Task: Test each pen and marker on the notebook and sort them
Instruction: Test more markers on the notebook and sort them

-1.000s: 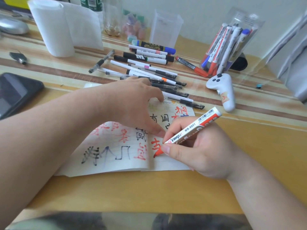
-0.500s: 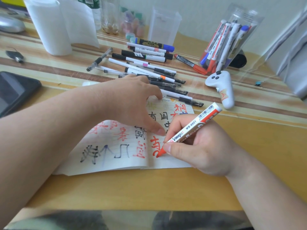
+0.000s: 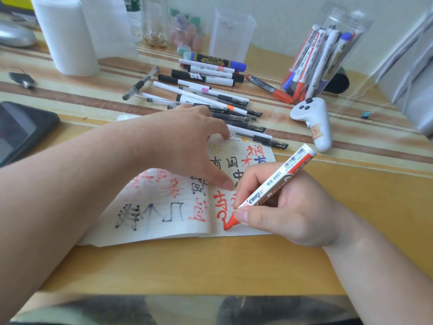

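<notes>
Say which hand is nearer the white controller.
Right. The right hand, gripping a red-and-white marker, is just short of the white controller; the left hand presses the open notebook farther left.

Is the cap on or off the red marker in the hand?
Off. The red marker shows its bare red tip on the notebook, beside red strokes.

Left hand (image 3: 187, 146), right hand (image 3: 293, 207) bare; forearms (image 3: 70, 195) bare; fingers (image 3: 248, 216) short-nailed
</notes>
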Tool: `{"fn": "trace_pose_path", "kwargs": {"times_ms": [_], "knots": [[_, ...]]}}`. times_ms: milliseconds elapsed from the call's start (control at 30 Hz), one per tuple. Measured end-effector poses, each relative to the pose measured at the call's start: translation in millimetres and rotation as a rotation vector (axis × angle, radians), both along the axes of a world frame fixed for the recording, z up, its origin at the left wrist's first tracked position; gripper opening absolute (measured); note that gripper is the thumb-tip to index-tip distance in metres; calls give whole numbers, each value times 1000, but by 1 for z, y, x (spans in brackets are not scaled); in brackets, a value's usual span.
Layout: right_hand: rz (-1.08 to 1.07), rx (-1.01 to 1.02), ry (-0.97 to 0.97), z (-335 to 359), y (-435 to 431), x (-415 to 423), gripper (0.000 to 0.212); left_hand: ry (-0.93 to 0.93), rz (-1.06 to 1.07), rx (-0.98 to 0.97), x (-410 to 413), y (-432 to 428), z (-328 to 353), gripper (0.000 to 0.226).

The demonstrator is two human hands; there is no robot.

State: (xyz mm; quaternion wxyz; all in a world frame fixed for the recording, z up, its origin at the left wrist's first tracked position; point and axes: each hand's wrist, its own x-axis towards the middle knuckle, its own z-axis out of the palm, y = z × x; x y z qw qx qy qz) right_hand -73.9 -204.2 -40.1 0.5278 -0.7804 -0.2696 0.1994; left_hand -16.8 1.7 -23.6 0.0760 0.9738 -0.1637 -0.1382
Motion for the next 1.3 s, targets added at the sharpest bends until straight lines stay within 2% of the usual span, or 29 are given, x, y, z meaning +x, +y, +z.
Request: {"fn": "trace_pose_path", "kwargs": {"times_ms": [267, 400, 433, 500, 567, 667, 800, 967, 1100, 1300], "knots": [[15, -49, -39, -1, 0, -1, 11, -29, -9, -10, 1, 1, -3, 102], [28, -41, -31, -2, -2, 0, 10, -105, -64, -144, -1, 3, -5, 114], [35, -42, -28, -2, -3, 0, 10, -119, -80, -199, -2, 2, -7, 109], [43, -5, -13, -3, -4, 2, 10, -147, -98, -318, -3, 1, -11, 83], [-8, 138, 53, -3, -7, 4, 11, -193, -73, -409, -3, 0, -15, 62], [-206, 373, 124, 3, -15, 13, 9, -209, -56, -507, -6, -6, -21, 47], [-316, 356, 32, 32, -12, 31, 6, -179, 39, -717, -9, -6, -19, 22], [-401, 517, -149, 65, 8, 73, 14, -78, 226, -952, -8, -2, -11, 23], [-489, 694, -52, 48, 20, 86, 14, -71, 284, -1043, -4, 0, -4, 24], [-436, 583, -66, 24, 20, 86, 10, -103, 287, -998, 4, 2, -6, 18]]}}
